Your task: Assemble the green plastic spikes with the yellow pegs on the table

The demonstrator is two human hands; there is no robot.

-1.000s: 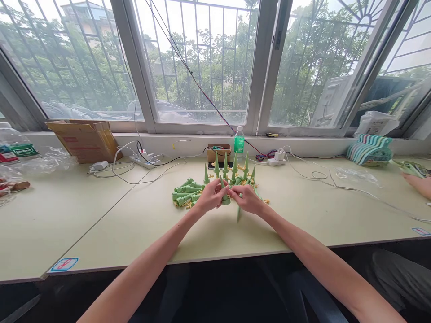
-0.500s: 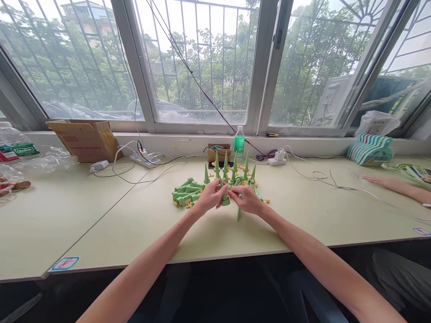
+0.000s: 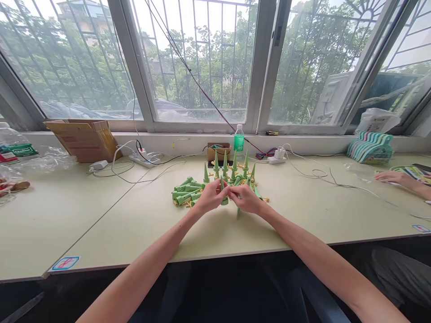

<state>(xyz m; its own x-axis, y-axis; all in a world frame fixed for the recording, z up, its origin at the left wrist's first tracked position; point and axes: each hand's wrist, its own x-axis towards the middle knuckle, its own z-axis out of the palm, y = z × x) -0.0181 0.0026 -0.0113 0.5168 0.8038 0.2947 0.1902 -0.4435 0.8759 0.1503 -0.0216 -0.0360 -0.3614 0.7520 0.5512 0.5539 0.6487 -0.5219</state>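
My left hand (image 3: 212, 196) is closed around a green plant watering spike (image 3: 223, 200), its cone end up between the fingers. Touching it from the right is my right hand (image 3: 248, 198), thumb and fingers pinched together at the spike; whatever they grip is too small to make out. Below that hand a green pointed tip (image 3: 238, 213) shows, and I cannot tell whether it is held or lies on the table. Behind my hands several green spikes (image 3: 234, 169) stand upright with yellow valves. More green spikes (image 3: 184, 196) lie in a heap to the left.
On the pale table (image 3: 134, 229), a bottle with green liquid (image 3: 239, 140) and a small cardboard box (image 3: 218, 152) stand by the window. White cables and a power strip (image 3: 144, 160) lie behind. Another person's hand (image 3: 397, 178) rests at the right, near stacked teal items (image 3: 370, 148).
My hands have drawn slightly closer together, and the held spike shows less below the left fingers. The other person's hand at the right has shifted right and bent its fingers.
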